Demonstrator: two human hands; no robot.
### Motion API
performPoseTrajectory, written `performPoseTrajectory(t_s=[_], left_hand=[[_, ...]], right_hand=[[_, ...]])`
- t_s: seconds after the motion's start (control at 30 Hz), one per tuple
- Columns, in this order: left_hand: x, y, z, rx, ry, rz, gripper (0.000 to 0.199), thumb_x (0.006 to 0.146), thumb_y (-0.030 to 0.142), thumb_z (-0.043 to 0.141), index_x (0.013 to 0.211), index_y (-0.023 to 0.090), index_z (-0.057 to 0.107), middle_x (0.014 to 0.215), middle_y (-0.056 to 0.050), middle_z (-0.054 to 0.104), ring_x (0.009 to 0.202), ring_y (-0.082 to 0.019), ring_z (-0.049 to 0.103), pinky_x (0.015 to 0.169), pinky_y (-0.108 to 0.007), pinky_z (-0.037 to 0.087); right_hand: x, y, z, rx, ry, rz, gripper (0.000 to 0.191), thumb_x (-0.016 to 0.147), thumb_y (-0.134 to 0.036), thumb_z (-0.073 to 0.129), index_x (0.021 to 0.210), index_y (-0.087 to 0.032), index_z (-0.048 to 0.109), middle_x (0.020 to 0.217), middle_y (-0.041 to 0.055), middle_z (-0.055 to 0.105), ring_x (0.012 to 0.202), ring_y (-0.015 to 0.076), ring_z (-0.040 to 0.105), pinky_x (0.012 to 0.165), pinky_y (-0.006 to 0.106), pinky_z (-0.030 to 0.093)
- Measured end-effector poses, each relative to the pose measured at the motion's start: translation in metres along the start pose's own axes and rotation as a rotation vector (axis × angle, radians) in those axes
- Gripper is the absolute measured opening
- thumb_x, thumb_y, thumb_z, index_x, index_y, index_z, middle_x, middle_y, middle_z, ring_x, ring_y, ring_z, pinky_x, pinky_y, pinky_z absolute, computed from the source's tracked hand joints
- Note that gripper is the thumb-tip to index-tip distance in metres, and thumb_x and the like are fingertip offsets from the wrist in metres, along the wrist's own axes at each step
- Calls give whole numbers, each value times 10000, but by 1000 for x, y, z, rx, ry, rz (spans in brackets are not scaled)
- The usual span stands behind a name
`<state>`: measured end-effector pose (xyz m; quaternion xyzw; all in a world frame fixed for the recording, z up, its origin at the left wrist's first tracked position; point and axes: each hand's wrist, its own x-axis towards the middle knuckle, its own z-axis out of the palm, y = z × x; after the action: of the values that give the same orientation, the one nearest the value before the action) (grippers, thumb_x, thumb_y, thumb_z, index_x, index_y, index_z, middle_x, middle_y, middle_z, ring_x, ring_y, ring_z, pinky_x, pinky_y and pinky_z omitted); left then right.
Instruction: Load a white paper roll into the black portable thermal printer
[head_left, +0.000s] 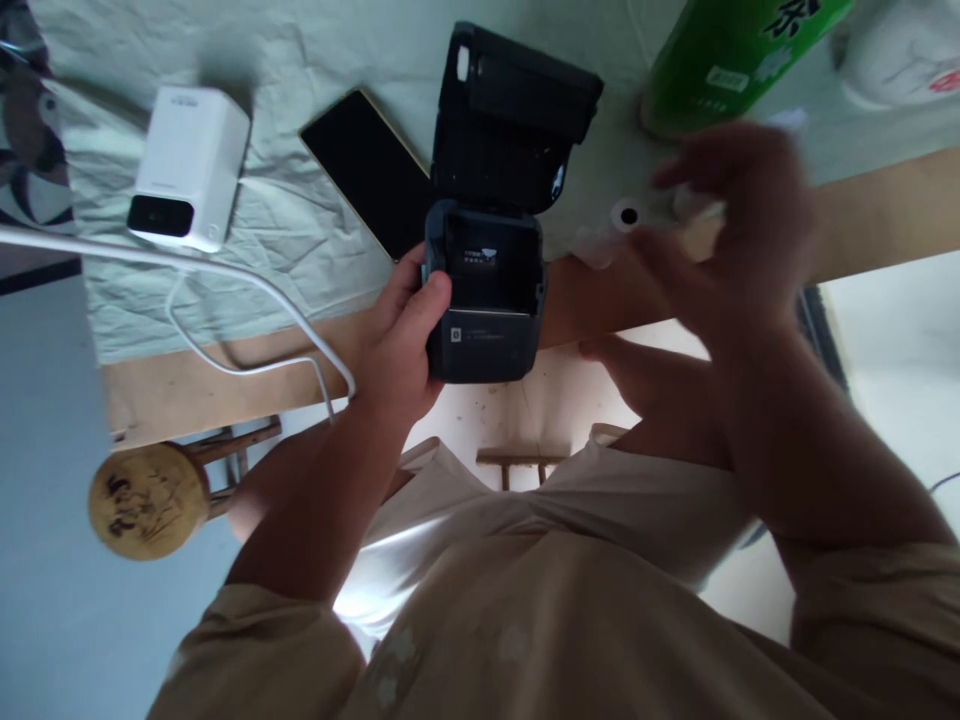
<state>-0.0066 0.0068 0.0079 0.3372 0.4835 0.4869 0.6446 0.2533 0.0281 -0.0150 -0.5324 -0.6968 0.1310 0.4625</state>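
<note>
A dark, compact label printer (484, 345) is in my left hand (405, 330), which is closed around its left side with the thumb on the front edge. The printer's black lid (510, 110) is hinged up, and no roll shows in its bay. My right hand (742, 220) is smeared by motion to the right of the printer. Close to its fingertips is a small white roll (618, 215) with a dark core, with a pale strip beside it. Whether the fingers touch the roll cannot be made out. Another whitish thing under the hand is blurred.
A black-screened phone (367, 170) lies left of the printer. Farther left stands a white box-shaped device (191, 165), with a white cable (255, 285) crossing the table edge. A green container (735, 65) and a white one (904, 55) stand back right. A wooden stool (150, 500) is below left.
</note>
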Motion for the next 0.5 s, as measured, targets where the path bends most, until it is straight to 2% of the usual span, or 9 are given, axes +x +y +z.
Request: performPoseTrajectory(t_s=[0.03,0.07,0.1,0.17,0.23,0.33,0.43,0.5], left_hand=[[0,0,0,1,3,-1,365,830,493,704,1004,184,618,933,-46,708,1095,-244,703,828,-286,638],[-1,0,0,5,6,-3,370,829,506,703,994,186,618,926,-47,709,1085,-244,705,824,-288,638],[-1,0,0,11,7,-4,376,828,520,702,987,189,619,919,-48,709,1080,-244,707,826,-291,637],[-1,-1,-1,20,3,-8,386,828,536,698,997,198,623,918,-49,711,1079,-245,706,836,-298,634],[-1,-2,-2,19,-11,-12,390,836,528,689,1046,205,626,938,-50,715,1081,-242,705,843,-302,630],[-1,-2,-3,3,-29,-3,399,847,509,684,1097,204,627,957,-46,709,1023,-218,713,818,-284,623],[-1,-2,-3,6,-27,11,373,847,514,689,1041,199,641,860,-27,677,821,-161,704,670,-230,589],[-1,-2,-3,11,-30,26,345,849,502,693,984,188,649,771,-12,635,681,-117,652,562,-194,530]], right_hand=[[3,4,-8,-3,83,-85,418,775,-281,694,1189,-246,645,1126,40,635,1017,139,618,859,276,461],[7,11,-17,-23,128,-110,395,811,-237,626,1204,-268,647,1150,27,619,1064,137,606,895,286,440],[11,21,-25,-53,144,-115,461,790,-234,639,1250,-271,637,1199,27,598,1142,162,579,932,301,430],[19,45,-37,-179,19,-142,611,766,-295,685,1364,-249,567,1296,55,557,1269,201,526,1074,332,416],[24,68,-45,-224,-36,-173,735,666,-426,790,1344,-209,607,1317,102,527,1308,242,490,1165,354,379],[25,86,-50,-295,-71,-48,706,665,-493,781,1300,-221,637,1247,107,558,1246,233,517,1109,363,408],[22,86,-52,-312,-91,42,611,657,-463,790,1205,-217,674,1213,99,578,1210,211,537,1095,347,412],[21,81,-50,-313,-100,102,572,660,-395,782,1179,-194,652,1183,89,586,1138,188,576,1027,338,448]])
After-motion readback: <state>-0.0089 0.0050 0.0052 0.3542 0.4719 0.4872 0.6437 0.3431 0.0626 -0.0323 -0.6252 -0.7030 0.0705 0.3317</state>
